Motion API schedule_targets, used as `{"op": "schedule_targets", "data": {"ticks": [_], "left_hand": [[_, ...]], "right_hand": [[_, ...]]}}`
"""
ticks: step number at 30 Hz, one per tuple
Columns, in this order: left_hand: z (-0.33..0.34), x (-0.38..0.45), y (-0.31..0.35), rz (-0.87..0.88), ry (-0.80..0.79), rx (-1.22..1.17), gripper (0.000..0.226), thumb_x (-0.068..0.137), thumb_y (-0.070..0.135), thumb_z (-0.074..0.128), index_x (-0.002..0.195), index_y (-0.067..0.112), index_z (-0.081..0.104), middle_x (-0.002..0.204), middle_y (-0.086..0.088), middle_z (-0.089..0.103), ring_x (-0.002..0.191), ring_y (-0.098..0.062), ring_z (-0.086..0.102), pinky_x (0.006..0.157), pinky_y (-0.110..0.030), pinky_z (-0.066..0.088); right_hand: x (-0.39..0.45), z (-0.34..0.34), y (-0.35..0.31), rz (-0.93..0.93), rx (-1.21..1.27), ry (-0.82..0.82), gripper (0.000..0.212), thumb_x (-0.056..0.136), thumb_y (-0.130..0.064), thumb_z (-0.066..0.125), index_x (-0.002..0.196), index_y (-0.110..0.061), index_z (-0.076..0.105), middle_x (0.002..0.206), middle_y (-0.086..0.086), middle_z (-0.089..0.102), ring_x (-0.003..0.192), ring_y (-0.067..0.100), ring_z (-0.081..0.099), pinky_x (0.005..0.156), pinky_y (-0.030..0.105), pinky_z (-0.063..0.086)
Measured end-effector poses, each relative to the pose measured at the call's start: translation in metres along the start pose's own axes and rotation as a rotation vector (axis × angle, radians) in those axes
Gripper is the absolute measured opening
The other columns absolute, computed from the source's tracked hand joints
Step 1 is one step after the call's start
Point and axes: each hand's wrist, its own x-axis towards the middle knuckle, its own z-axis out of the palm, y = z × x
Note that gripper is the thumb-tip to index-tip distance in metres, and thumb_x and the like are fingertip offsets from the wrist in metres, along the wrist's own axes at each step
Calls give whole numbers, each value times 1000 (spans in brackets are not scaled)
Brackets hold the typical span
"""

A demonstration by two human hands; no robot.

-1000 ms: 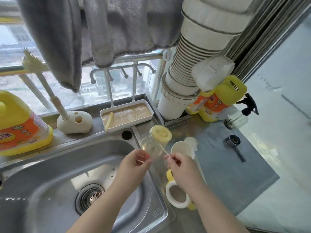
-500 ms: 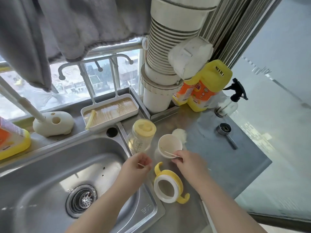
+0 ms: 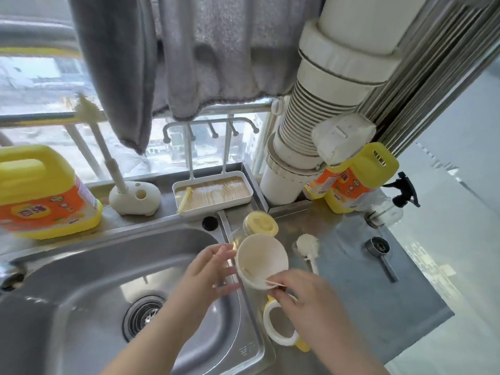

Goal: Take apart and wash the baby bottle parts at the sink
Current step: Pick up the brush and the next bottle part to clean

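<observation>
The white cap [image 3: 261,259] is up off the bench now, tipped mouth-up toward the camera, where half a second ago it stood beside the bottle. The right hand [image 3: 303,301] has it at the near rim, its grip pinched on the rim together with a thin straw [image 3: 257,277] that slants down into the cap. The left hand [image 3: 209,274] hovers just beside the cap's left wall, fingers spread and loose, holding nothing I can make out.

By the look of it, this cap is light, stiff plastic, probably slick if wet, so the rim or outer wall is the place to hold it. The straw looks flimsy and easy to drop down the sink [image 3: 81,280].

The glass bottle [image 3: 259,226] with its yellow top stands behind the cap, body mostly hidden. The handle ring [image 3: 281,328] lies on the bench [image 3: 351,280], partly under the right wrist. Motion blur smears both hands, so exact finger contact is hard to read.
</observation>
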Motion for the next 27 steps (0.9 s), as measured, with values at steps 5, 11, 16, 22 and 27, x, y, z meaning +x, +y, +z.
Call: {"op": "schedule_targets", "data": {"ticks": [5, 11, 16, 22, 27], "left_hand": [[-61, -30, 8, -49, 30, -330, 50, 71, 36, 76, 115, 17, 63, 105, -14, 70, 95, -35, 68, 70, -43, 57], [-140, -85, 0, 51, 226, -561, 61, 74, 30, 61, 126, 0, 51, 112, -30, 64, 87, -35, 66, 64, -38, 58], [-177, -104, 1, 148, 480, -594, 32, 89, 8, 49, 121, 7, 56, 124, -27, 58, 98, -33, 62, 90, -48, 50], [-192, -99, 5, 146, 557, -521, 41, 90, -5, 41, 122, 14, 58, 109, -10, 63, 93, -22, 60, 68, -30, 56], [-192, -93, 2, 117, 585, -532, 40, 88, -10, 39, 120, 8, 56, 113, -17, 59, 97, -26, 58, 76, -35, 55]], "right_hand": [[29, 45, -74, -194, 131, -208, 46, 76, -61, 39, 101, -34, 66, 94, -11, 66, 93, 7, 54, 71, 16, 37], [35, 101, -157, -320, 312, -422, 25, 79, -44, 59, 98, -31, 69, 78, -16, 63, 69, -7, 48, 64, 10, 33], [42, 115, -186, -206, 397, -464, 24, 87, -28, 66, 109, -36, 63, 62, -19, 56, 63, -3, 52, 61, 11, 37], [55, 125, -192, -96, 267, -571, 28, 98, -22, 45, 125, -28, 53, 105, -5, 62, 96, 6, 55, 78, 15, 36], [53, 120, -185, -129, 307, -586, 38, 91, -4, 53, 87, -40, 64, 79, -9, 64, 69, -2, 55, 66, 9, 39]]}}
